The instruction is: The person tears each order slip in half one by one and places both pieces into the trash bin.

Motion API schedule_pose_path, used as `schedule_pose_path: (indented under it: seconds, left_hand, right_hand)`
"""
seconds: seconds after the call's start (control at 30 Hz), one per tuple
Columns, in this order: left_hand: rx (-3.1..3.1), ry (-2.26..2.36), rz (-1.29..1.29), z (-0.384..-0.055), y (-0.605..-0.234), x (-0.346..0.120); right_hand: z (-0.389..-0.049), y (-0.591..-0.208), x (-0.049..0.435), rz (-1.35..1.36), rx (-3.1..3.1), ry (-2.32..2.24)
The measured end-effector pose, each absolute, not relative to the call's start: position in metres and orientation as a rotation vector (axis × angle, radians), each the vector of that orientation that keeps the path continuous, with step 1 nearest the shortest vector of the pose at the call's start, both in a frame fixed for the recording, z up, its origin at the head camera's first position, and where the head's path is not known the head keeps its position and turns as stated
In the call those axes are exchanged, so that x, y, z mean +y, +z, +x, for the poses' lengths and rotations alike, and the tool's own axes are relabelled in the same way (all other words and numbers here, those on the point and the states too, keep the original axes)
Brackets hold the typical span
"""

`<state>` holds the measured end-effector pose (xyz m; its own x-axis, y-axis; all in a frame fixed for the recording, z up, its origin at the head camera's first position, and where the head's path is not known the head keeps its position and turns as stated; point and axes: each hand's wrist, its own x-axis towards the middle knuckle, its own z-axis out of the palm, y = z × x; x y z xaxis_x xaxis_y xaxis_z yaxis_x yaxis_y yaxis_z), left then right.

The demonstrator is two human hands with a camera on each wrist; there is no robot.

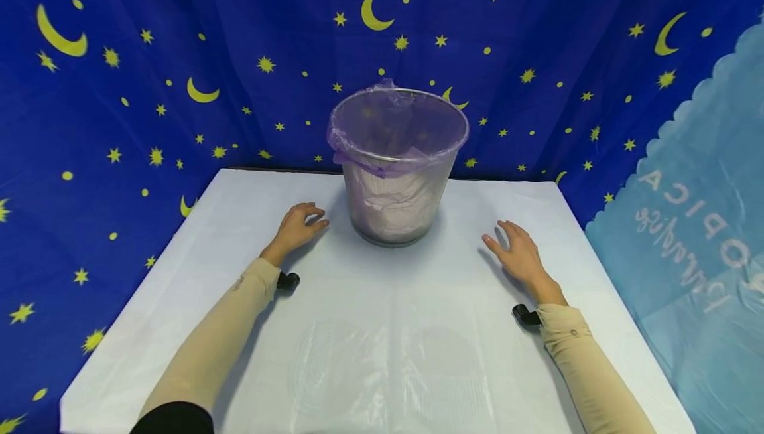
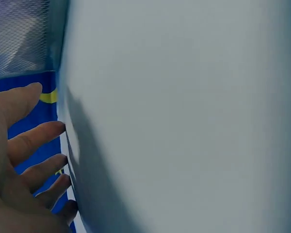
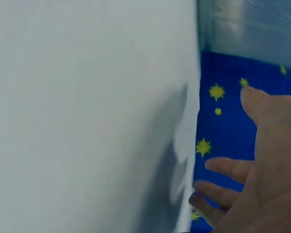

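Observation:
A silver mesh wastebasket point(image 1: 396, 202) stands upright at the back middle of the table. Its purple plastic liner point(image 1: 382, 167) is folded over the rim, bunched highest at the back left. To the basket's left is my left hand point(image 1: 295, 227), fingers loosely bent, holding nothing and apart from the basket. My right hand point(image 1: 518, 253) lies farther off on the right side, thumb spread from the fingers, also holding nothing. Both wrist views show part of the mesh wall point(image 2: 19, 39) beyond the thumb.
White sheeting covers the table point(image 1: 388, 328). Behind it hangs a blue cloth point(image 1: 286, 36) with yellow moons and stars. A light-blue printed sheet point(image 1: 704, 221) hangs at the right. Small black devices point(image 1: 288, 283) are at both wrists.

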<state>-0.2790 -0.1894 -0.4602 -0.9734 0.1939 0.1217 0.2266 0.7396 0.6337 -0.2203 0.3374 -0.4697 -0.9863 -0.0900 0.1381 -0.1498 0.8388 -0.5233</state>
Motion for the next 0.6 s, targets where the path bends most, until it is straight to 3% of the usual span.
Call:
schedule_pose_path:
  seconds: [0.6]
  left_hand:
    - [-2.637, -1.232, -0.369, -0.259, -0.489, -0.197]
  right_hand:
    - [-0.208, -0.494, 0.351, 0.301, -2.838, 0.835]
